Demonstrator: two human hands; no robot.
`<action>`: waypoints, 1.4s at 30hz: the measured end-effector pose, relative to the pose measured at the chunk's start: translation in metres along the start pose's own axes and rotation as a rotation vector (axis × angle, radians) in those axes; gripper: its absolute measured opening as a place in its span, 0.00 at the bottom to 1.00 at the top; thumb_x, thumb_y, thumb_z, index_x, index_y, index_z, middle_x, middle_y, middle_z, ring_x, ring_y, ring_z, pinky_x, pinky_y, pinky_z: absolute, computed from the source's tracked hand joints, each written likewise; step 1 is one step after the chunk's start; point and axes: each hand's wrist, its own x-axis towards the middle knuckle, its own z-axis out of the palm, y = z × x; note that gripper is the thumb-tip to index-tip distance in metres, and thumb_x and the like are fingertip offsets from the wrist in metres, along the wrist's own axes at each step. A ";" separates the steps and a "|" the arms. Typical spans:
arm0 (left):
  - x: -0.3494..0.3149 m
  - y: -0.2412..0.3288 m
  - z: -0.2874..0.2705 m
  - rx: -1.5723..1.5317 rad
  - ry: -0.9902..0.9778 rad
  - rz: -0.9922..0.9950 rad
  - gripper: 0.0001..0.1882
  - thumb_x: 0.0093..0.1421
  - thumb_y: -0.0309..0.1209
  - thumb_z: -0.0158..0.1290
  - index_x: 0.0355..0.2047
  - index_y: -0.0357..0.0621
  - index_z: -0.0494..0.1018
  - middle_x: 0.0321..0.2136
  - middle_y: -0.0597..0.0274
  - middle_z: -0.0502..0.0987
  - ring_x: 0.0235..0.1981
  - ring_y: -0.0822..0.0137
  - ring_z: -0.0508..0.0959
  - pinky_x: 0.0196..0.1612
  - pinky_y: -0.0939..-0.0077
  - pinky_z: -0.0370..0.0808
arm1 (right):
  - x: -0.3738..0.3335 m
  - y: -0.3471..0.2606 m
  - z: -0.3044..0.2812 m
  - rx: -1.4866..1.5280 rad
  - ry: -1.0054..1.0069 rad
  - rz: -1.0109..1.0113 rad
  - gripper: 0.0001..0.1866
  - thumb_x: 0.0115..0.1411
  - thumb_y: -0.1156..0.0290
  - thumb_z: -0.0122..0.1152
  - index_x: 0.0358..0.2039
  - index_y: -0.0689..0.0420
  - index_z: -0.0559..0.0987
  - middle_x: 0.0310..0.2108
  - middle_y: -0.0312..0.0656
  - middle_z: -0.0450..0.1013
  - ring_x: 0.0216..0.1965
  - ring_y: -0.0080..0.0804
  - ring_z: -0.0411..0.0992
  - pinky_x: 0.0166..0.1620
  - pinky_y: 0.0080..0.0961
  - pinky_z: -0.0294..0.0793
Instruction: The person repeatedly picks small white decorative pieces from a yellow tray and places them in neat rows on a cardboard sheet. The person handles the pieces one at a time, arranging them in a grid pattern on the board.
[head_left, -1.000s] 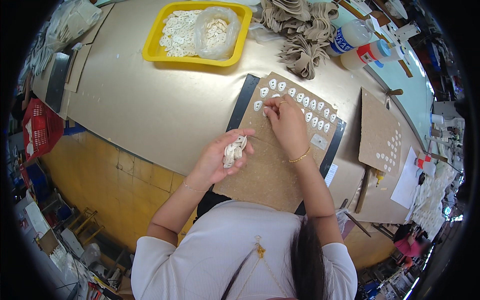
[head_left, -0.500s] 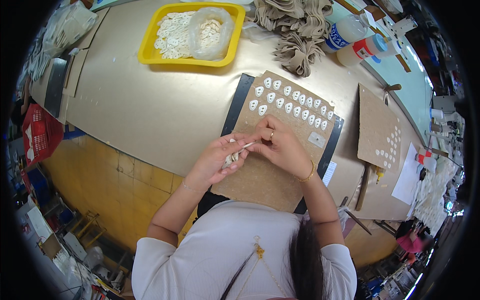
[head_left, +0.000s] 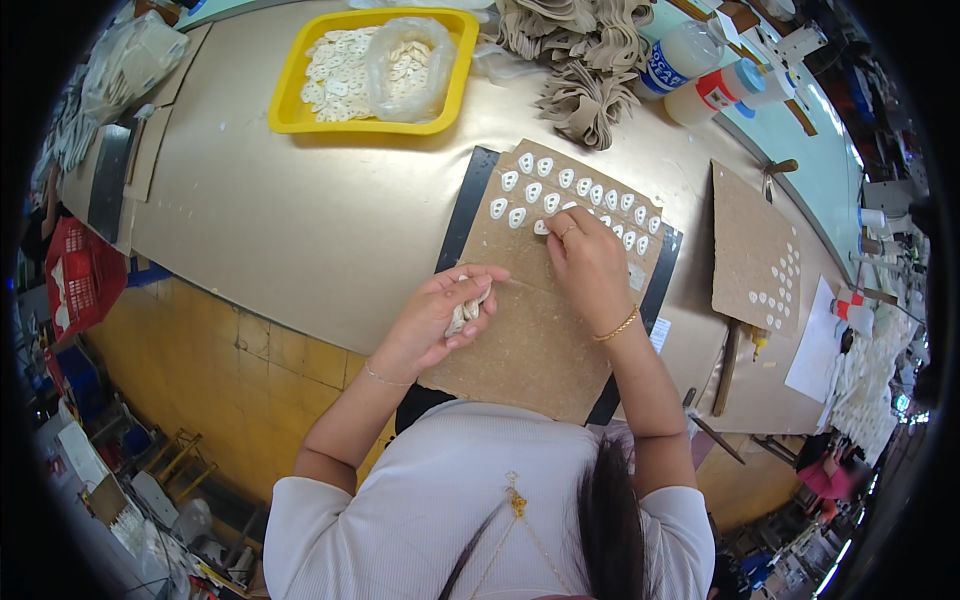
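A worker in a white shirt [head_left: 480, 460] sits at a broad bench, the left hand [head_left: 428, 318] half-closed around a handful of white pieces [head_left: 462, 315], too bunched to count, its thumb and forefinger loosely parted. Just beyond, the right hand [head_left: 590, 255] has thumb and fingertips drawn together on one white piece [head_left: 541, 227] at a brown board [head_left: 530, 340]; whether it lies flat there cannot be told. The step in hand appears to be setting this third piece of the front row beside two others; the next move seems to call for a light, square release without nudging its neighbors. Nine pieces line the far row; the hand hides part of the middle one, so the board's total is uncertain. To the right lies a second brown board [head_left: 740, 240] bearing more small white pieces, too tiny to count surely. Farther off are one yellow tray [head_left: 360, 128] of loose white pieces and one plastic bag [head_left: 384, 88], bundled tan strips [head_left: 585, 100], and two large bottles, one blue-labeled [head_left: 680, 58], one red-labeled [head_left: 708, 92].
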 end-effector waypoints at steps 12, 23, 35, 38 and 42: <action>0.012 -0.005 0.015 0.004 0.065 0.094 0.13 0.67 0.38 0.47 0.43 0.41 0.70 0.22 0.67 0.70 0.14 0.79 0.64 0.12 0.87 0.56 | -0.012 -0.025 -0.003 0.129 0.077 -0.211 0.11 0.45 0.82 0.63 0.31 0.59 0.79 0.33 0.41 0.75 0.32 0.39 0.74 0.34 0.30 0.74; 0.008 -0.012 -0.001 0.684 0.044 0.232 0.11 0.65 0.36 0.50 0.40 0.40 0.74 0.20 0.71 0.69 0.17 0.83 0.65 0.19 0.88 0.61 | -0.011 -0.017 -0.028 0.656 -0.607 0.285 0.11 0.60 0.73 0.58 0.43 0.60 0.78 0.29 0.42 0.76 0.29 0.29 0.76 0.35 0.23 0.76; 0.002 0.001 -0.004 0.237 0.125 0.120 0.15 0.67 0.34 0.46 0.49 0.37 0.69 0.28 0.66 0.71 0.16 0.83 0.64 0.13 0.91 0.57 | 0.011 0.000 0.008 0.733 -0.248 0.668 0.09 0.59 0.74 0.59 0.38 0.66 0.77 0.24 0.38 0.76 0.25 0.22 0.77 0.28 0.16 0.75; 0.001 0.000 -0.003 0.218 0.119 0.145 0.15 0.66 0.34 0.48 0.48 0.37 0.68 0.28 0.65 0.72 0.15 0.82 0.65 0.13 0.91 0.57 | 0.011 0.002 0.010 0.621 -0.277 0.659 0.09 0.59 0.74 0.59 0.38 0.63 0.77 0.25 0.36 0.76 0.23 0.18 0.75 0.27 0.14 0.74; 0.003 -0.003 -0.003 0.207 0.145 0.208 0.11 0.65 0.34 0.51 0.41 0.40 0.68 0.26 0.62 0.74 0.13 0.82 0.64 0.12 0.90 0.57 | 0.012 0.000 0.008 0.484 -0.267 0.574 0.10 0.58 0.72 0.61 0.37 0.64 0.77 0.24 0.38 0.75 0.20 0.20 0.74 0.25 0.18 0.72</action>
